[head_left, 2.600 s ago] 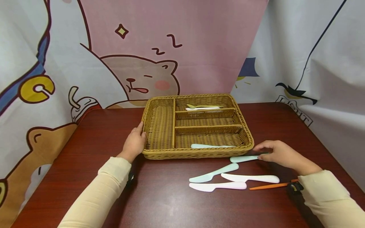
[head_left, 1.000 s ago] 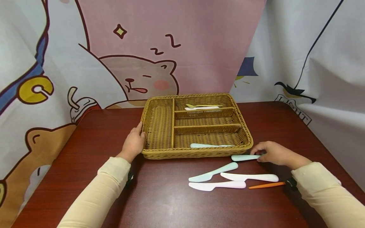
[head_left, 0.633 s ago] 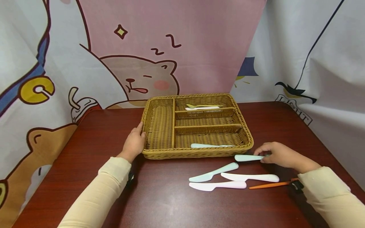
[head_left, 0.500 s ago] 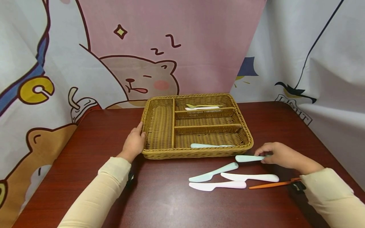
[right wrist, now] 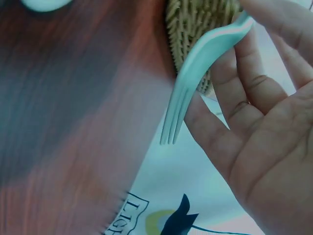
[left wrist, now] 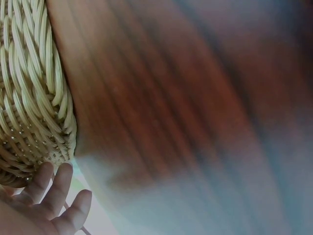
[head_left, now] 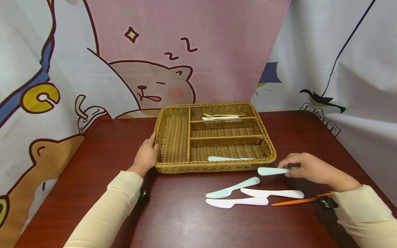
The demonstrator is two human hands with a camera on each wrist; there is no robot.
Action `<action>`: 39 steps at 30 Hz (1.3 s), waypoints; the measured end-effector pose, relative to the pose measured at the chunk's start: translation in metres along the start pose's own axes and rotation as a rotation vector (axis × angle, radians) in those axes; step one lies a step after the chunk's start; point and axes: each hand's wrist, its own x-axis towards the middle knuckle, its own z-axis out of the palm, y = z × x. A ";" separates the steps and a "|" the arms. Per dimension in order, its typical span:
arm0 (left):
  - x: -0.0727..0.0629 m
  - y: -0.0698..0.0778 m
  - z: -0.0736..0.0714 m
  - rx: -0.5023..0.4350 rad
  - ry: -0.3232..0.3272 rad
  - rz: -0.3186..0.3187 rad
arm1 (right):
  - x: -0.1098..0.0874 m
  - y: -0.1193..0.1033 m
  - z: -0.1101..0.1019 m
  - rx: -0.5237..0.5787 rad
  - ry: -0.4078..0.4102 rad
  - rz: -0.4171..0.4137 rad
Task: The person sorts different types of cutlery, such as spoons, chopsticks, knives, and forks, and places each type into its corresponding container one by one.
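My right hand (head_left: pixel 310 170) pinches a mint-green fork (head_left: pixel 269 171) between thumb and fingers, just off the front right corner of a divided wicker basket (head_left: pixel 186 168). In the right wrist view the fork's tines (right wrist: pixel 175 117) point down and away from the palm, and its handle runs behind the fingers. My left hand (head_left: pixel 145 156) rests against the basket's left side near the front corner. Its fingers (left wrist: pixel 57 188) lie loosely extended at the woven wall in the left wrist view. Inside the front compartment lies a pale blue utensil (head_left: pixel 221 158).
A mint knife (head_left: pixel 232 187), a white knife (head_left: pixel 276 193) and a pale pink knife (head_left: pixel 237 202) lie before the basket. An orange utensil (head_left: pixel 293 202) reaches under the right wrist. The back compartment holds a yellow utensil (head_left: pixel 223 115) and a white utensil (head_left: pixel 221 118). A printed curtain hangs behind.
My right hand has shifted slightly to the right, drawing the mint fork with it away from the basket's front edge. The left hand and basket stay put.
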 end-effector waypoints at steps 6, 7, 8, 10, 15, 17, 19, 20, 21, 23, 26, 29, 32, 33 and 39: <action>0.000 -0.001 0.000 0.002 -0.005 -0.008 | 0.003 -0.005 -0.007 -0.011 0.062 -0.031; 0.000 -0.001 0.000 0.002 -0.005 -0.008 | 0.004 -0.006 -0.008 -0.014 0.073 -0.035; 0.000 -0.001 0.001 0.002 -0.004 -0.008 | 0.005 -0.007 -0.009 -0.018 0.083 -0.039; 0.001 -0.002 0.001 0.003 -0.001 -0.007 | 0.006 -0.008 -0.011 -0.023 0.106 -0.051; 0.001 -0.003 0.002 0.001 0.010 -0.004 | 0.011 -0.011 -0.015 -0.036 0.173 -0.103; 0.001 -0.002 0.002 0.000 0.011 -0.005 | 0.014 -0.013 -0.017 -0.050 0.184 -0.116; 0.001 -0.002 0.002 0.000 0.009 -0.005 | 0.017 -0.016 -0.019 -0.066 0.180 -0.113; 0.001 -0.002 0.002 -0.002 0.008 -0.007 | 0.019 -0.018 -0.020 -0.073 0.172 -0.105; 0.001 -0.002 0.002 -0.003 0.005 -0.008 | 0.021 -0.019 -0.021 -0.081 0.165 -0.098; 0.001 -0.001 0.002 -0.006 0.002 -0.010 | 0.025 -0.023 -0.022 -0.093 0.149 -0.078; 0.001 0.000 0.002 -0.009 0.000 -0.016 | 0.031 -0.029 -0.024 -0.104 0.137 -0.062; 0.002 0.000 0.002 -0.002 -0.001 -0.022 | 0.038 -0.034 -0.025 -0.114 0.134 -0.060; 0.002 -0.001 0.002 0.004 -0.002 -0.024 | 0.046 -0.039 -0.026 -0.129 0.128 -0.064; 0.002 -0.001 0.002 0.004 -0.002 -0.024 | 0.049 -0.040 -0.027 -0.134 0.121 -0.065; 0.001 0.000 0.001 -0.009 -0.001 -0.017 | 0.066 -0.051 -0.027 -0.137 0.068 -0.058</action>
